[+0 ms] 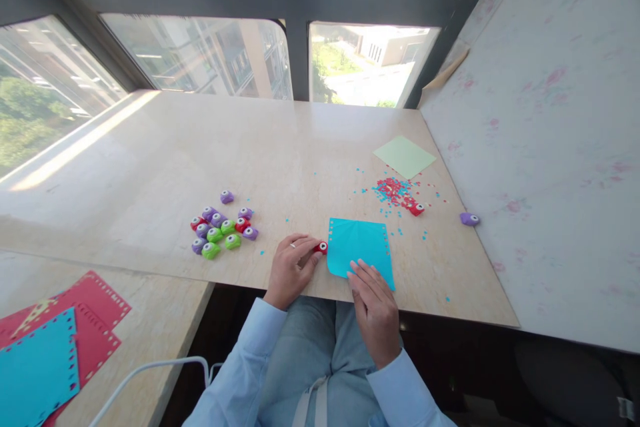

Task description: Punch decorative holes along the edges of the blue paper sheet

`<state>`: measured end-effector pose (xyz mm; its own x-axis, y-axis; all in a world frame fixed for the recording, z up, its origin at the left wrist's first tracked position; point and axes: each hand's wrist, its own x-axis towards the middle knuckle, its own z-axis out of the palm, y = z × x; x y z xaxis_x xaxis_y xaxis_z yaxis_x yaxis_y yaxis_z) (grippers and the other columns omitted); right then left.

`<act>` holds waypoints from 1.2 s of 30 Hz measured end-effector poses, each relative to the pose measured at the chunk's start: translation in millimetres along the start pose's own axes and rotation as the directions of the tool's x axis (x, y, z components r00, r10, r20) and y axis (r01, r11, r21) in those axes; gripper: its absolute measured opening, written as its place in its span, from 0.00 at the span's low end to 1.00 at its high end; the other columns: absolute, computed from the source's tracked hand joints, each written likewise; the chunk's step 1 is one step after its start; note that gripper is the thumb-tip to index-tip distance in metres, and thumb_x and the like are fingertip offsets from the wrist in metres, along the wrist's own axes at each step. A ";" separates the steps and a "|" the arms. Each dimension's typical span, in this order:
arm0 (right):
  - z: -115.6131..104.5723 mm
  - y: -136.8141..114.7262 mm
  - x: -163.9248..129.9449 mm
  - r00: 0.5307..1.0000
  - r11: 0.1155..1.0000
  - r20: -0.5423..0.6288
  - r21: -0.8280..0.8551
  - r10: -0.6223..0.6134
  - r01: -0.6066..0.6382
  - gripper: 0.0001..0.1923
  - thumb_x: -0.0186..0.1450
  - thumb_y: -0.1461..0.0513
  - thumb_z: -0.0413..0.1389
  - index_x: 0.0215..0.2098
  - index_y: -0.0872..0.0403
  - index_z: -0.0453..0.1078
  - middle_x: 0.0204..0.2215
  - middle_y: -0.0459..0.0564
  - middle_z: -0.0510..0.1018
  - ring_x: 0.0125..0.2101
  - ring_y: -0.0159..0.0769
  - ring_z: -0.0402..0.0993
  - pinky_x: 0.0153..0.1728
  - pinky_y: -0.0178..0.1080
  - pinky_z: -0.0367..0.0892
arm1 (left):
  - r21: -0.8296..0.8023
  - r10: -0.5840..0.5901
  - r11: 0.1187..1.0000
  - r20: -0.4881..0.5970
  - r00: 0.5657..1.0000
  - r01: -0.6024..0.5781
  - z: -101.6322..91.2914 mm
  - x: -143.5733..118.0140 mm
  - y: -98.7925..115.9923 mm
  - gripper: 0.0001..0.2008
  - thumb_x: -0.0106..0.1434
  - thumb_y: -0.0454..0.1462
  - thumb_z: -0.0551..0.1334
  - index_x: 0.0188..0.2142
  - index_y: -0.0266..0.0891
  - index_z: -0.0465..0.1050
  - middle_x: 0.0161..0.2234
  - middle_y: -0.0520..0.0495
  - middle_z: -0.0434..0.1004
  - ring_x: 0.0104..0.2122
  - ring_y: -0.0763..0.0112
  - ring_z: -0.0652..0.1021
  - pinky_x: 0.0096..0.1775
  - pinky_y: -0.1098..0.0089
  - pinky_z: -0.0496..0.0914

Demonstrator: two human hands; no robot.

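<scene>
Beige stone makes up the table [300, 147], which runs under the dark-framed windows [200, 60] and meets a pale wall [550, 147] on the right. At the near edge lies the teal sheet [360, 250], roughly square, with one side running away from the person and tilted slightly left. Small holes line its right edge. The right hand [375, 303] lies flat with its fingertips pressing the sheet's near edge, loose and gripping nothing; it hides the near middle of the sheet. The left hand [293, 270] sits just left of the sheet, fingers pinched on a red punch [321, 247] that touches the sheet's left edge. Most of the punch is covered by the fingers, so which way it faces is hard to tell.

At far left, partly cut off by the frame, red and teal sheets [55, 340] with punched borders lie stacked on a lower surface. A green sheet [404, 156] rests well beyond the hands to the right. Left of the left hand sits a cluster of punches [220, 227], purple, green and red. Red and teal confetti [395, 190] is scattered beyond the teal sheet, a second red punch [416, 209] at its edge. A lone purple punch [469, 219] lies near the wall.
</scene>
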<state>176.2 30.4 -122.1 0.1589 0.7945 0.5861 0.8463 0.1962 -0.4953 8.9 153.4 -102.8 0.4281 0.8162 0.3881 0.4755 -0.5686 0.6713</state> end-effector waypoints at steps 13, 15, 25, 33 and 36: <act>1.2 0.7 0.0 0.996 0.996 0.076 -0.072 -0.055 0.060 0.14 0.69 0.68 0.52 0.47 0.50 0.76 0.51 0.51 0.79 0.55 0.42 0.73 0.57 0.51 0.65 | -0.037 -0.003 0.999 0.008 1.000 0.003 -0.6 3.3 1.3 0.09 0.65 0.37 0.63 0.44 0.45 0.79 0.41 0.48 0.83 0.46 0.61 0.77 0.50 0.56 0.71; 0.8 0.7 -0.4 0.995 0.995 0.076 -0.074 -0.058 0.063 0.14 0.69 0.68 0.52 0.47 0.50 0.76 0.51 0.52 0.79 0.55 0.42 0.73 0.57 0.50 0.65 | -0.031 -0.005 0.999 -0.001 1.000 0.005 -0.4 2.6 1.6 0.09 0.65 0.37 0.63 0.44 0.45 0.79 0.41 0.48 0.83 0.46 0.61 0.77 0.50 0.56 0.71; 0.3 2.9 -3.4 0.995 0.996 0.089 -0.075 -0.041 0.048 0.14 0.70 0.67 0.52 0.47 0.51 0.76 0.51 0.52 0.79 0.56 0.42 0.72 0.58 0.51 0.64 | -0.037 -0.011 0.999 -0.026 1.000 0.010 1.5 2.2 1.2 0.09 0.65 0.36 0.63 0.44 0.44 0.78 0.42 0.48 0.83 0.45 0.63 0.77 0.50 0.58 0.70; 1.9 1.1 0.0 0.998 0.997 0.056 -0.064 -0.033 0.037 0.12 0.70 0.67 0.52 0.47 0.52 0.76 0.49 0.52 0.80 0.54 0.43 0.74 0.56 0.51 0.66 | -0.034 0.006 0.999 -0.030 1.000 -0.007 1.6 2.1 0.9 0.09 0.65 0.35 0.63 0.44 0.44 0.78 0.42 0.48 0.83 0.45 0.63 0.77 0.50 0.58 0.70; 1.6 0.3 0.6 0.999 0.998 0.043 -0.051 -0.029 0.031 0.12 0.70 0.67 0.52 0.47 0.52 0.75 0.49 0.52 0.80 0.54 0.43 0.74 0.56 0.51 0.67 | -0.035 -0.006 0.999 -0.034 0.999 0.005 1.9 1.6 1.1 0.09 0.64 0.35 0.63 0.45 0.43 0.78 0.42 0.48 0.83 0.45 0.63 0.77 0.50 0.58 0.70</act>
<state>175.8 31.8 -123.0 0.1121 0.8123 0.5724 0.8758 0.1914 -0.4432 11.5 153.9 -102.6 0.3987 0.8228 0.4049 0.4502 -0.5603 0.6953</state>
